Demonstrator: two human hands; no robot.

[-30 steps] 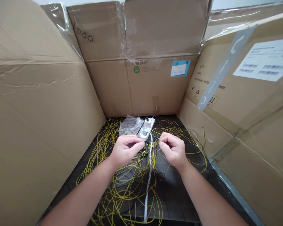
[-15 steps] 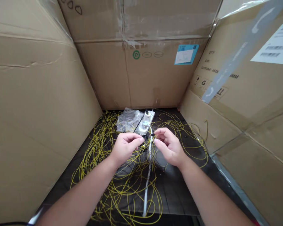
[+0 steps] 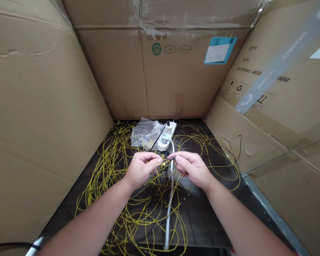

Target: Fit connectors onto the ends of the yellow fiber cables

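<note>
1. Right hand point(image 3: 194, 168) grips a small black piece point(image 3: 172, 158), thumb against index; pinch likely for fine aim.
2. Left hand point(image 3: 139, 170) is pinched too; can't tell what's between the fingertips, too small.
3. Piece sits just beside left fingertips, above white cable point(image 3: 168, 217); hands face each other, probably to align small parts.
4. Yellow wires point(image 3: 101, 170) sprawl on dark table point(image 3: 201, 224), mostly left, presumably for slack.
5. Power strip point(image 3: 171, 128) lies beyond the hands, beside clear bag point(image 3: 145, 133), probably out of their way.
</note>
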